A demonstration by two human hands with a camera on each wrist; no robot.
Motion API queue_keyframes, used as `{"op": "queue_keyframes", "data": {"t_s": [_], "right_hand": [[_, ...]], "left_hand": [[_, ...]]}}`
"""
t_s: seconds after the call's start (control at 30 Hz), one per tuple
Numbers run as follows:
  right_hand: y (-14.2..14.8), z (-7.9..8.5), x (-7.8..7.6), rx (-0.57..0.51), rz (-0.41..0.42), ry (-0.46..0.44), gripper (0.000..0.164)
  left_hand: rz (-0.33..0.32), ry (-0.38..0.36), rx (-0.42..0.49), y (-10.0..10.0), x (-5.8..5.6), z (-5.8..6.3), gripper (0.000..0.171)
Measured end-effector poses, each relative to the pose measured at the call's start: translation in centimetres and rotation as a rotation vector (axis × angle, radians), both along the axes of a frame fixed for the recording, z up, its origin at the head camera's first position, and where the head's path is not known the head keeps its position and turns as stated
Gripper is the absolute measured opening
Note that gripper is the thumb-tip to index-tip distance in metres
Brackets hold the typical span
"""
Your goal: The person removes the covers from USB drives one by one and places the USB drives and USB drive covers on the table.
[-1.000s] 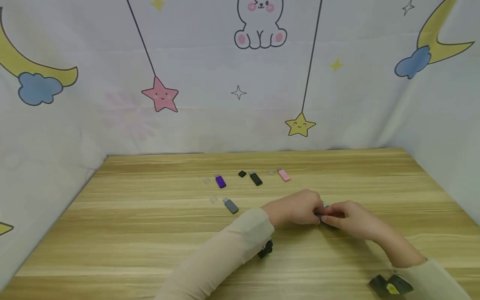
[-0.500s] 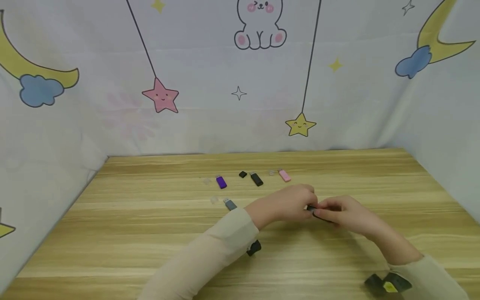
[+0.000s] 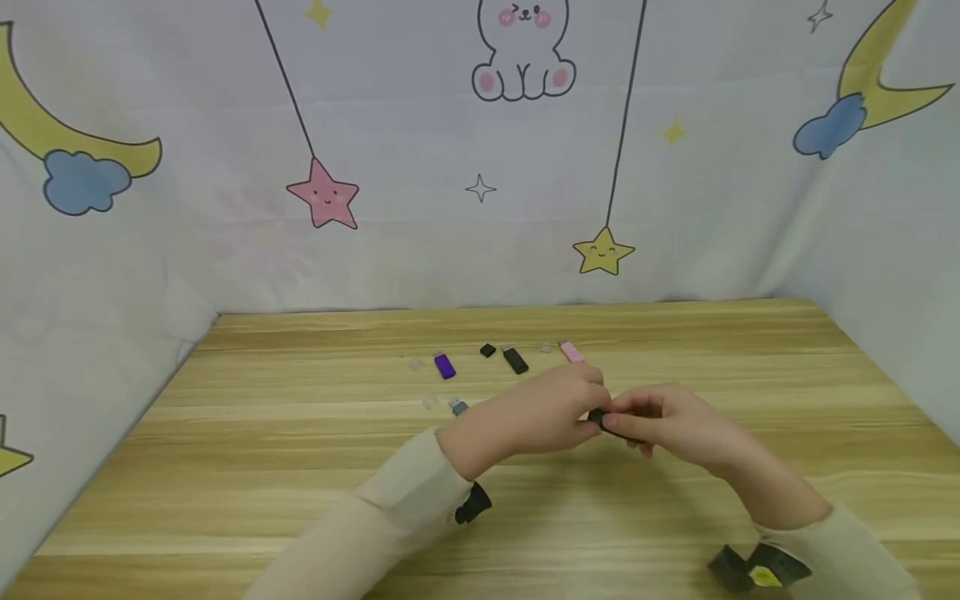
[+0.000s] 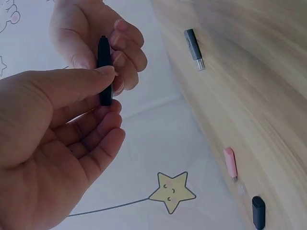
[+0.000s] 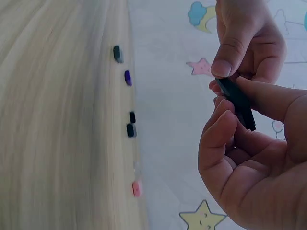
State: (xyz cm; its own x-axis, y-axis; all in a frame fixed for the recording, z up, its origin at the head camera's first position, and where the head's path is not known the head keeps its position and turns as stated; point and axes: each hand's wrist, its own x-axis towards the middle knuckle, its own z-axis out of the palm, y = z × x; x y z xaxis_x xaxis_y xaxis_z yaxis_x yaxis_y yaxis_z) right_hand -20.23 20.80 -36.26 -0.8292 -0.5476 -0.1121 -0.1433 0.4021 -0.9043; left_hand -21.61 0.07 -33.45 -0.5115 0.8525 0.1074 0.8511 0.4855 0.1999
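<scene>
Two hands (image 3: 551, 408) (image 3: 675, 425) farther left, one black stick (image 4: 104, 53)

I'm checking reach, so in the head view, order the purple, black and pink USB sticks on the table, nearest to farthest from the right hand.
1. Pink USB stick: rightmost of the three.
2. Black USB stick: between the others.
3. Purple USB stick: leftmost, farthest from the right hand.

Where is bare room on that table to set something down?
Bare: the wood-grain table left of the leftmost clear plastic cap, and right of the right hand. Crowded: around the purple oblong USB stick, black USB stick and pink USB stick.
</scene>
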Motion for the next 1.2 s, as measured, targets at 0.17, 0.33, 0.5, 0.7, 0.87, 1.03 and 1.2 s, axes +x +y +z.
{"op": "queue_keyframes", "data": {"t_s": [0.17,0.33,0.5,0.7,0.87,1.03,1.2], "right_hand": [[-1.3,0.1,0.2,-0.032,0.056,-0.006,0.029],[-2.5,0.3,0.4,-0.043,0.097,-0.002,0.028],[-3.2,0.2,0.7,-0.043,0.133,-0.010,0.028],[-3.9,-0.3,1.0,-0.073,0.185,-0.019,0.025],[-4.3,-0.8,1.1,-0.070,0.187,-0.018,0.024],[-4.7,-1.5,1.1,-0.075,0.184,-0.056,0.025],[-4.9,-2.1,1.1,-0.088,0.193,-0.068,0.025]], "left_hand": [[-0.016,0.005,0.054,-1.8,0.9,0.0,0.014],[-0.042,0.045,0.125,-3.4,1.8,-0.2,0.014],[-0.047,0.058,0.172,-4.4,2.6,-0.7,0.013],[-0.039,0.025,0.195,-5.2,3.3,-1.4,0.016],[-0.041,0.044,0.219,-5.6,3.6,-2.1,0.018],[-0.047,0.038,0.217,-5.8,3.8,-2.7,0.016],[-0.042,0.011,0.197,-5.9,3.8,-3.0,0.016]]}}
